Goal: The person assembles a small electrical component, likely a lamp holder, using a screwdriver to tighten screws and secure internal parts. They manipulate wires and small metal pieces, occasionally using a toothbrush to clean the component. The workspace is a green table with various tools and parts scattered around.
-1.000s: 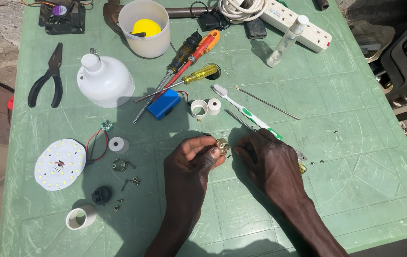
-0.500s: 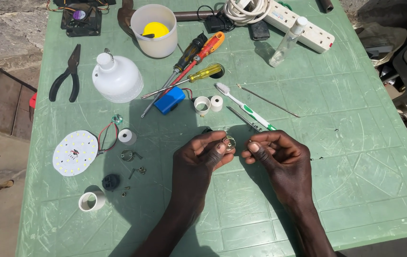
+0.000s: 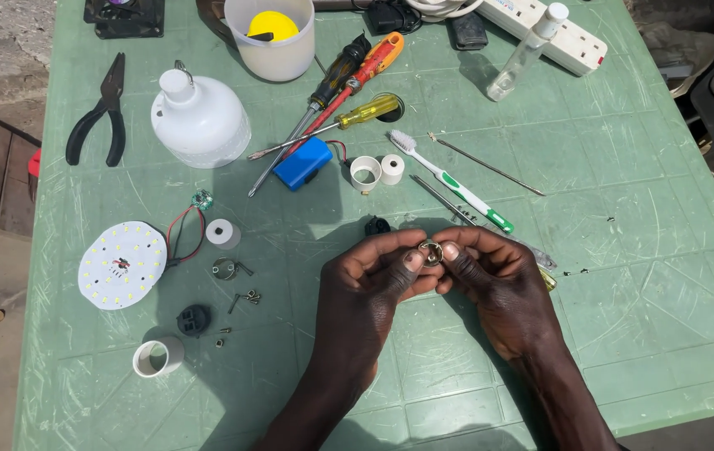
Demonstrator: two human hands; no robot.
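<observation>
No signs, screens or printed packages on the table.
Closest to packaging: a white plastic tub (image 3: 271, 46) at the top edge with something yellow inside, and a clear, capped, unlabelled bottle (image 3: 522, 55) lying just beside the white power strip (image 3: 559, 33).

Worktop (image 3: 641, 276): left hand (image 3: 373, 280) and right hand (image 3: 490, 280) meet near centre front, a small ring part (image 3: 429, 251) between their fingertips. Toothbrush (image 3: 449, 179) just behind the hands. Screwdrivers (image 3: 340, 100) further back, battery pack (image 3: 303, 163) before them, two small spools (image 3: 378, 171) to its right. Cup (image 3: 271, 38) at rear. Bulb housing (image 3: 200, 121) rear left, pliers (image 3: 99, 113) left of it. LED disc (image 3: 121, 265) front left, plastic ring (image 3: 156, 357) before it. Power strip (image 3: 553, 29) rear right, small bottle (image 3: 524, 52) on it.
</observation>
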